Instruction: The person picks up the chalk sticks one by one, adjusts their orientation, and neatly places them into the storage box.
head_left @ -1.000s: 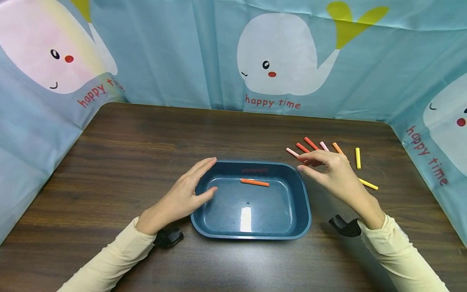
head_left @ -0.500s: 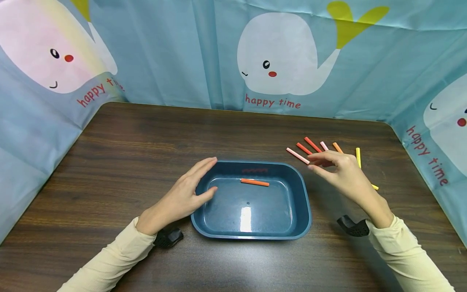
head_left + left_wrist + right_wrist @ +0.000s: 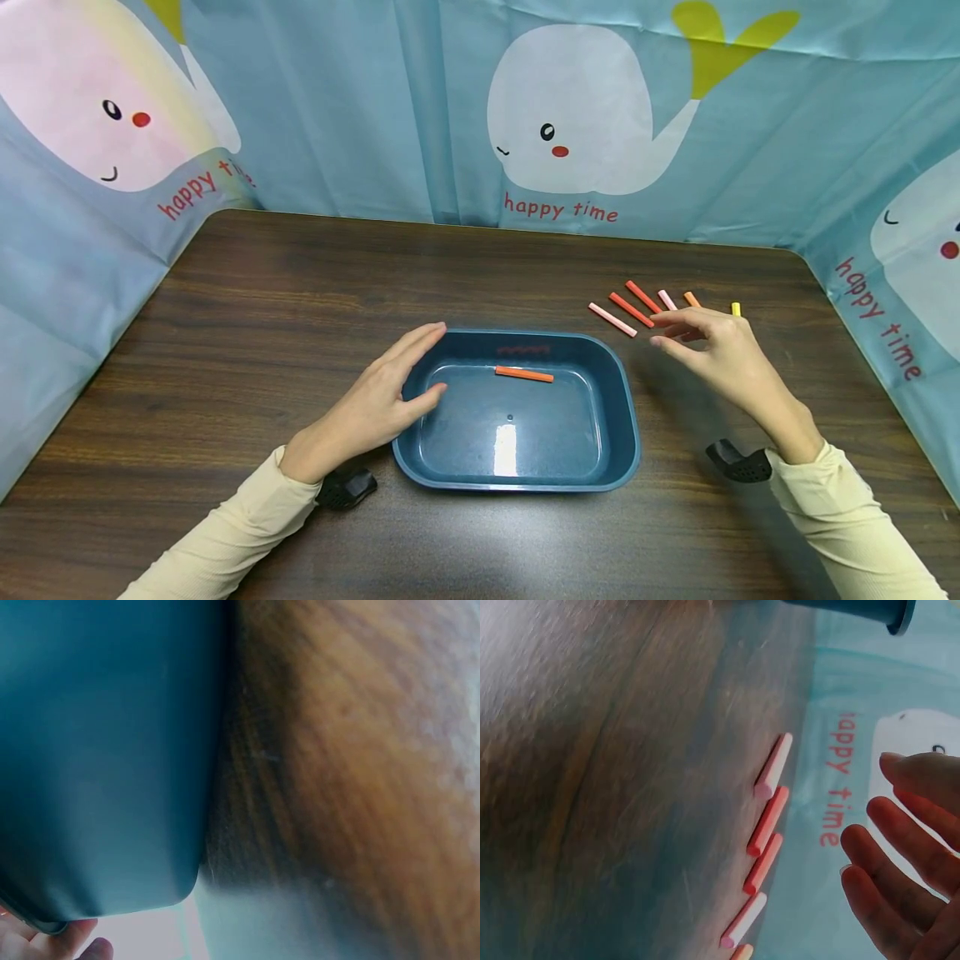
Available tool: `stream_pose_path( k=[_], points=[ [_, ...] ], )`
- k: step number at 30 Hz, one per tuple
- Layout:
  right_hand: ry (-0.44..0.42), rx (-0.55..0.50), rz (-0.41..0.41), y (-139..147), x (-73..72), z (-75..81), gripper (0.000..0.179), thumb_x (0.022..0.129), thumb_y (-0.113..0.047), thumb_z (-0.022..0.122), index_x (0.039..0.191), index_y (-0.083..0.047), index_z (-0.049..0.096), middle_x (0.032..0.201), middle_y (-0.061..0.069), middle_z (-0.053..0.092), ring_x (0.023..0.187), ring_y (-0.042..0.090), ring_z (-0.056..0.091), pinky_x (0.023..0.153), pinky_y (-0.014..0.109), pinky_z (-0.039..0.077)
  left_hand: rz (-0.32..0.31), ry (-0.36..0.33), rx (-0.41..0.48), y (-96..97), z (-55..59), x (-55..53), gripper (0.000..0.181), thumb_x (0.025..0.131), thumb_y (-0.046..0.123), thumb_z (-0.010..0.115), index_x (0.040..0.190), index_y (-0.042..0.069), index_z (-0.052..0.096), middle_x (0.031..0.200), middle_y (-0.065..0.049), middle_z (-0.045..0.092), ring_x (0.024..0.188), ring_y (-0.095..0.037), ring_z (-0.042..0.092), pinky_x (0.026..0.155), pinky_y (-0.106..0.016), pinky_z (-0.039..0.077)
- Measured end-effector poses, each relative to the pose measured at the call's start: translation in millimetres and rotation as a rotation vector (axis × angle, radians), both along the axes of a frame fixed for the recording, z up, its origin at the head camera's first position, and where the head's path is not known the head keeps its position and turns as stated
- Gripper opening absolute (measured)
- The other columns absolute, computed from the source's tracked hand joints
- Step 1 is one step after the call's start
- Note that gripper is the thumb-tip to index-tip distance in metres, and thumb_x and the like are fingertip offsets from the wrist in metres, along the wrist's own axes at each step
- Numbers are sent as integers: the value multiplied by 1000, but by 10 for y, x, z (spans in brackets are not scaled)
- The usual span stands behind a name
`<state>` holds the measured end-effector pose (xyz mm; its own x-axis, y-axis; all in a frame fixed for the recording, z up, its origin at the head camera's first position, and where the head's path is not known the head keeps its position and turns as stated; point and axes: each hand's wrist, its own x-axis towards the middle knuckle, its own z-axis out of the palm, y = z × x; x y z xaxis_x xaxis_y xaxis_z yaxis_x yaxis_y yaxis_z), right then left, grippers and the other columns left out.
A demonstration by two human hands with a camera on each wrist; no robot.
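Right hand (image 3: 716,346), head view: Moved rightward, away from the tub (image 3: 465,433); hung over the right side with fingers loosely bent and thumb apart, gripping nothing visible.
Pink stick (image 3: 612,320): Came into full view on the table (image 3: 262,350), just left of the right fingertips; lay within easy reach, by judgement, but not picked up.
Red sticks (image 3: 632,309): Emerged further from behind the right hand; lay just right of the pink stick, near the right fingertips, with contact impossible to tell from above.
Second pink stick (image 3: 667,300), second orange stick (image 3: 692,299) and yellow stick (image 3: 736,308): Poked out on the far side of the right hand, partly covered by it.
Orange stick (image 3: 524,374): Stayed inside the tub toward the far wall, well apart from both hands.
Left hand (image 3: 382,387): Stayed at the tub's left side, fingers extended, thumb over the inside, no stick held.
Tub, left wrist view: Showed its outer wall, with fingertips at the rim.
Right hand, right wrist view: Appeared apart from the sticks, fingers spread, with nothing between them.
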<state>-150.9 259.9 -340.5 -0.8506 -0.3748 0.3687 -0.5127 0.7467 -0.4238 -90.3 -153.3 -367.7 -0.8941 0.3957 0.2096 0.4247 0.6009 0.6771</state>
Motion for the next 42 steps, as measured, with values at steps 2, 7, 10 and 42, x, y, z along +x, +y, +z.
stream_pose_path(
  k=[2,7,10,42],
  points=[
    [-9,3,-7,20,-8,-7,30,77,0,81,106,-1,74,90,13,76,77,-18,56,71,3,48,-1,0,-1,1,0,0,72,92,14,70,154,7,35,157,-12,38,143,-28,41,113,-52,38],
    [-27,15,-35,75,-28,-18,30,78,-1,81,107,-1,74,93,15,75,78,-20,54,71,-1,45,0,-1,-2,2,0,1,72,92,14,70,154,7,34,157,-14,38,143,-29,40,113,-53,38],
    [-30,23,-56,117,-43,-19,30,79,-1,81,108,0,73,95,18,74,79,-22,51,71,-3,42,4,-6,-3,2,4,2,72,91,14,70,154,7,34,157,-14,38,144,-29,40,113,-53,38],
    [-141,155,-153,438,-256,-83,36,86,-3,74,119,7,66,113,31,66,91,45,68,76,57,56,-1,6,4,2,-1,5,72,91,13,70,153,4,35,157,-16,38,143,-30,40,114,-53,37]
  ],
)
